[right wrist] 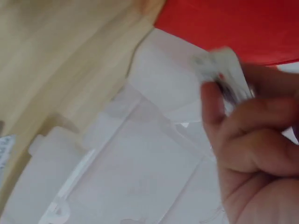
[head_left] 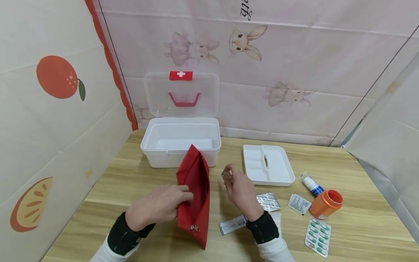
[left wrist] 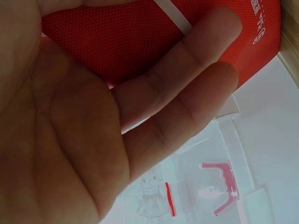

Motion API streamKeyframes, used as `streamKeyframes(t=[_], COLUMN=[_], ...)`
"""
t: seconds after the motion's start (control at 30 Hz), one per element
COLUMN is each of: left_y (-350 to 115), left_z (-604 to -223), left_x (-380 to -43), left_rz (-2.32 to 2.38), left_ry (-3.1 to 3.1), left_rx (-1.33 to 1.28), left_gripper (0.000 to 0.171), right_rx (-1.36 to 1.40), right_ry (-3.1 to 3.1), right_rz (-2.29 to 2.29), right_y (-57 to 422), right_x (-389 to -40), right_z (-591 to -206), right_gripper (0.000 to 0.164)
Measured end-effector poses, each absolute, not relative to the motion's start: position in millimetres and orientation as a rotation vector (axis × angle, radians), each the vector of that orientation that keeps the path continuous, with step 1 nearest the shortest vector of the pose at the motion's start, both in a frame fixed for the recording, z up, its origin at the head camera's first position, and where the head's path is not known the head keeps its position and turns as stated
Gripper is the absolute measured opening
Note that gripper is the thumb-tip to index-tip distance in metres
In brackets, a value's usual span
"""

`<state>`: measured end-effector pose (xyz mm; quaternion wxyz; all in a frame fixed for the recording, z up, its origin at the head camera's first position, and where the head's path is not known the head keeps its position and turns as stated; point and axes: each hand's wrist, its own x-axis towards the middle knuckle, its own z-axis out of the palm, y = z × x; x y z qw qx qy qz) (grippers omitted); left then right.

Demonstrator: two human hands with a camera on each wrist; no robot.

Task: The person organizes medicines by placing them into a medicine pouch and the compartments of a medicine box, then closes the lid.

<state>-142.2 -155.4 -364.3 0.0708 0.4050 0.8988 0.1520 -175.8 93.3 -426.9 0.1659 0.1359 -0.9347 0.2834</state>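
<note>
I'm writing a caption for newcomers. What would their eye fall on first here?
Probably the bright red zippered pouch, in the left hand near the middle, in front of the open white first-aid box. Then the orange bottle at the right, just beyond the green capsule blister pack.

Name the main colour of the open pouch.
The pouch is red; the head view shows it best.

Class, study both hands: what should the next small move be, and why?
Probably, the right hand should move toward the red zippered pouch and lower its small pale item inside. The left hand grips the pouch's edge, its mouth gapes open, and the pinched item, too blurred to identify, is close beside it.
</note>
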Motion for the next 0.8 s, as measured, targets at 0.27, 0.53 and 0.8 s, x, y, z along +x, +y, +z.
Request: streamKeyframes(t=[0.27, 0.53, 0.8], left_y=[-155.1, -154.1, -153.0], left_z=[-364.3, -364.8, -365.1], left_x=[-141.7, -141.6, -141.5], left_rz=[0.463, 0.463, 0.464], left_ry=[2.704, 2.713, 2.727], left_rx=[1.236, 1.253, 1.246], left_gripper=[0.014, 0.013, 0.013], right_rx=[0.548, 0.752, 0.803], right_ry=[-2.367, -2.372, -2.446], right_rz=[1.151, 1.173, 1.079], right_y=[80.3, 67.1, 60.8], right_x=[-159.0, -134.6, -128.3], right_z=[-405.2, -385.3, -384.8], right_gripper=[0.016, 0.032, 0.044])
